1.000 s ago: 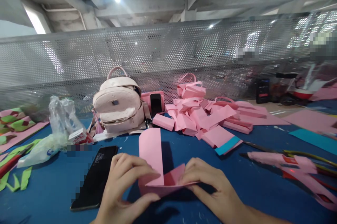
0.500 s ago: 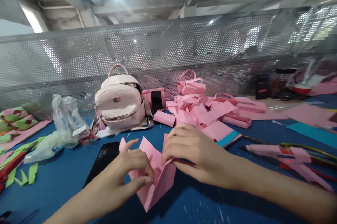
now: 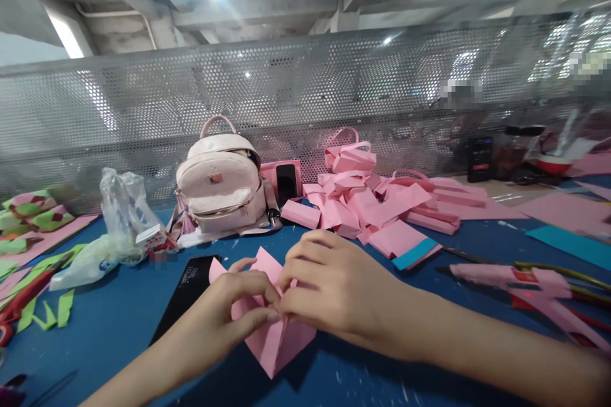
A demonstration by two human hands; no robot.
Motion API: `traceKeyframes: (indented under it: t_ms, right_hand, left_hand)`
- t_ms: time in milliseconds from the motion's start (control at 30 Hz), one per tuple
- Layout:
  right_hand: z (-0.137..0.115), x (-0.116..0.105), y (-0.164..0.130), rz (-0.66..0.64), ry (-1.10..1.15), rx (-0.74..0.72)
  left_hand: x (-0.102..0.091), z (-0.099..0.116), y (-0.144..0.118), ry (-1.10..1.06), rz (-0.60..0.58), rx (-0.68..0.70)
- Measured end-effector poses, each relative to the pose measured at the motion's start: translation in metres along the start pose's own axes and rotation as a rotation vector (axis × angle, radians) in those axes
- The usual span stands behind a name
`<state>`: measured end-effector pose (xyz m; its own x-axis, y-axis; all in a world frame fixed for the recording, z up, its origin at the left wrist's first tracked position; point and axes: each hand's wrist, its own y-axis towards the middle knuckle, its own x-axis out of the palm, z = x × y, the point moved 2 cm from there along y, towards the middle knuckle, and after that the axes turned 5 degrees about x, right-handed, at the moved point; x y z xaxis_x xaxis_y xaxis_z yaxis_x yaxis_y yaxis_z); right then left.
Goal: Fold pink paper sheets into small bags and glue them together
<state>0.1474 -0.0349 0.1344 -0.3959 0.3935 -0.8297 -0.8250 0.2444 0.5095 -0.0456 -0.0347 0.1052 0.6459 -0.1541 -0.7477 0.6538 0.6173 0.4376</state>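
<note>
A folded piece of pink paper [image 3: 274, 353] stands partly opened in front of me, its pointed flaps rising behind my fingers. My left hand [image 3: 241, 308] pinches its near fold between thumb and index finger. Close beside it, my right hand [image 3: 334, 289] grips the paper's right part, its fingertips meeting the left ones at the middle. The inner folds are largely covered by my fingers. A black phone-like slab [image 3: 184, 295] lies just left of the paper, partly under my left forearm.
Behind are a pale backpack [image 3: 219, 184], a phone [image 3: 286, 183] and a heap of folded pink paper pieces [image 3: 367, 197]. A pink glue gun [image 3: 515, 276] lies right. Leftward are a plastic bag [image 3: 119, 222], red-handled scissors [image 3: 28, 299] and green paper strips [image 3: 65, 308]. A perforated metal screen [image 3: 296, 88] borders the table.
My right hand has moved left and down along the paper until its fingertips reach those of my left hand. The right flap has folded inward; the left hand stays nearly in place.
</note>
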Motion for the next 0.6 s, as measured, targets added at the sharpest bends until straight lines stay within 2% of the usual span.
traceKeyframes:
  t_ms: [200,367,600]
  right_hand:
    - [0.0060,-0.0006,-0.0003,-0.029,0.116,0.061]
    - [0.0061,0.0011,-0.0005,-0.064,0.126,0.057]
    - [0.0053,0.0018,-0.0004,-0.114,0.123,0.042]
  left_hand:
    - [0.0001,-0.0039,-0.0011,-0.050,-0.051,-0.048]
    - [0.0011,-0.0042,-0.0026,-0.085,-0.184,-0.202]
    - [0.0064,-0.0036,-0.0045,-0.155,-0.170,-0.268]
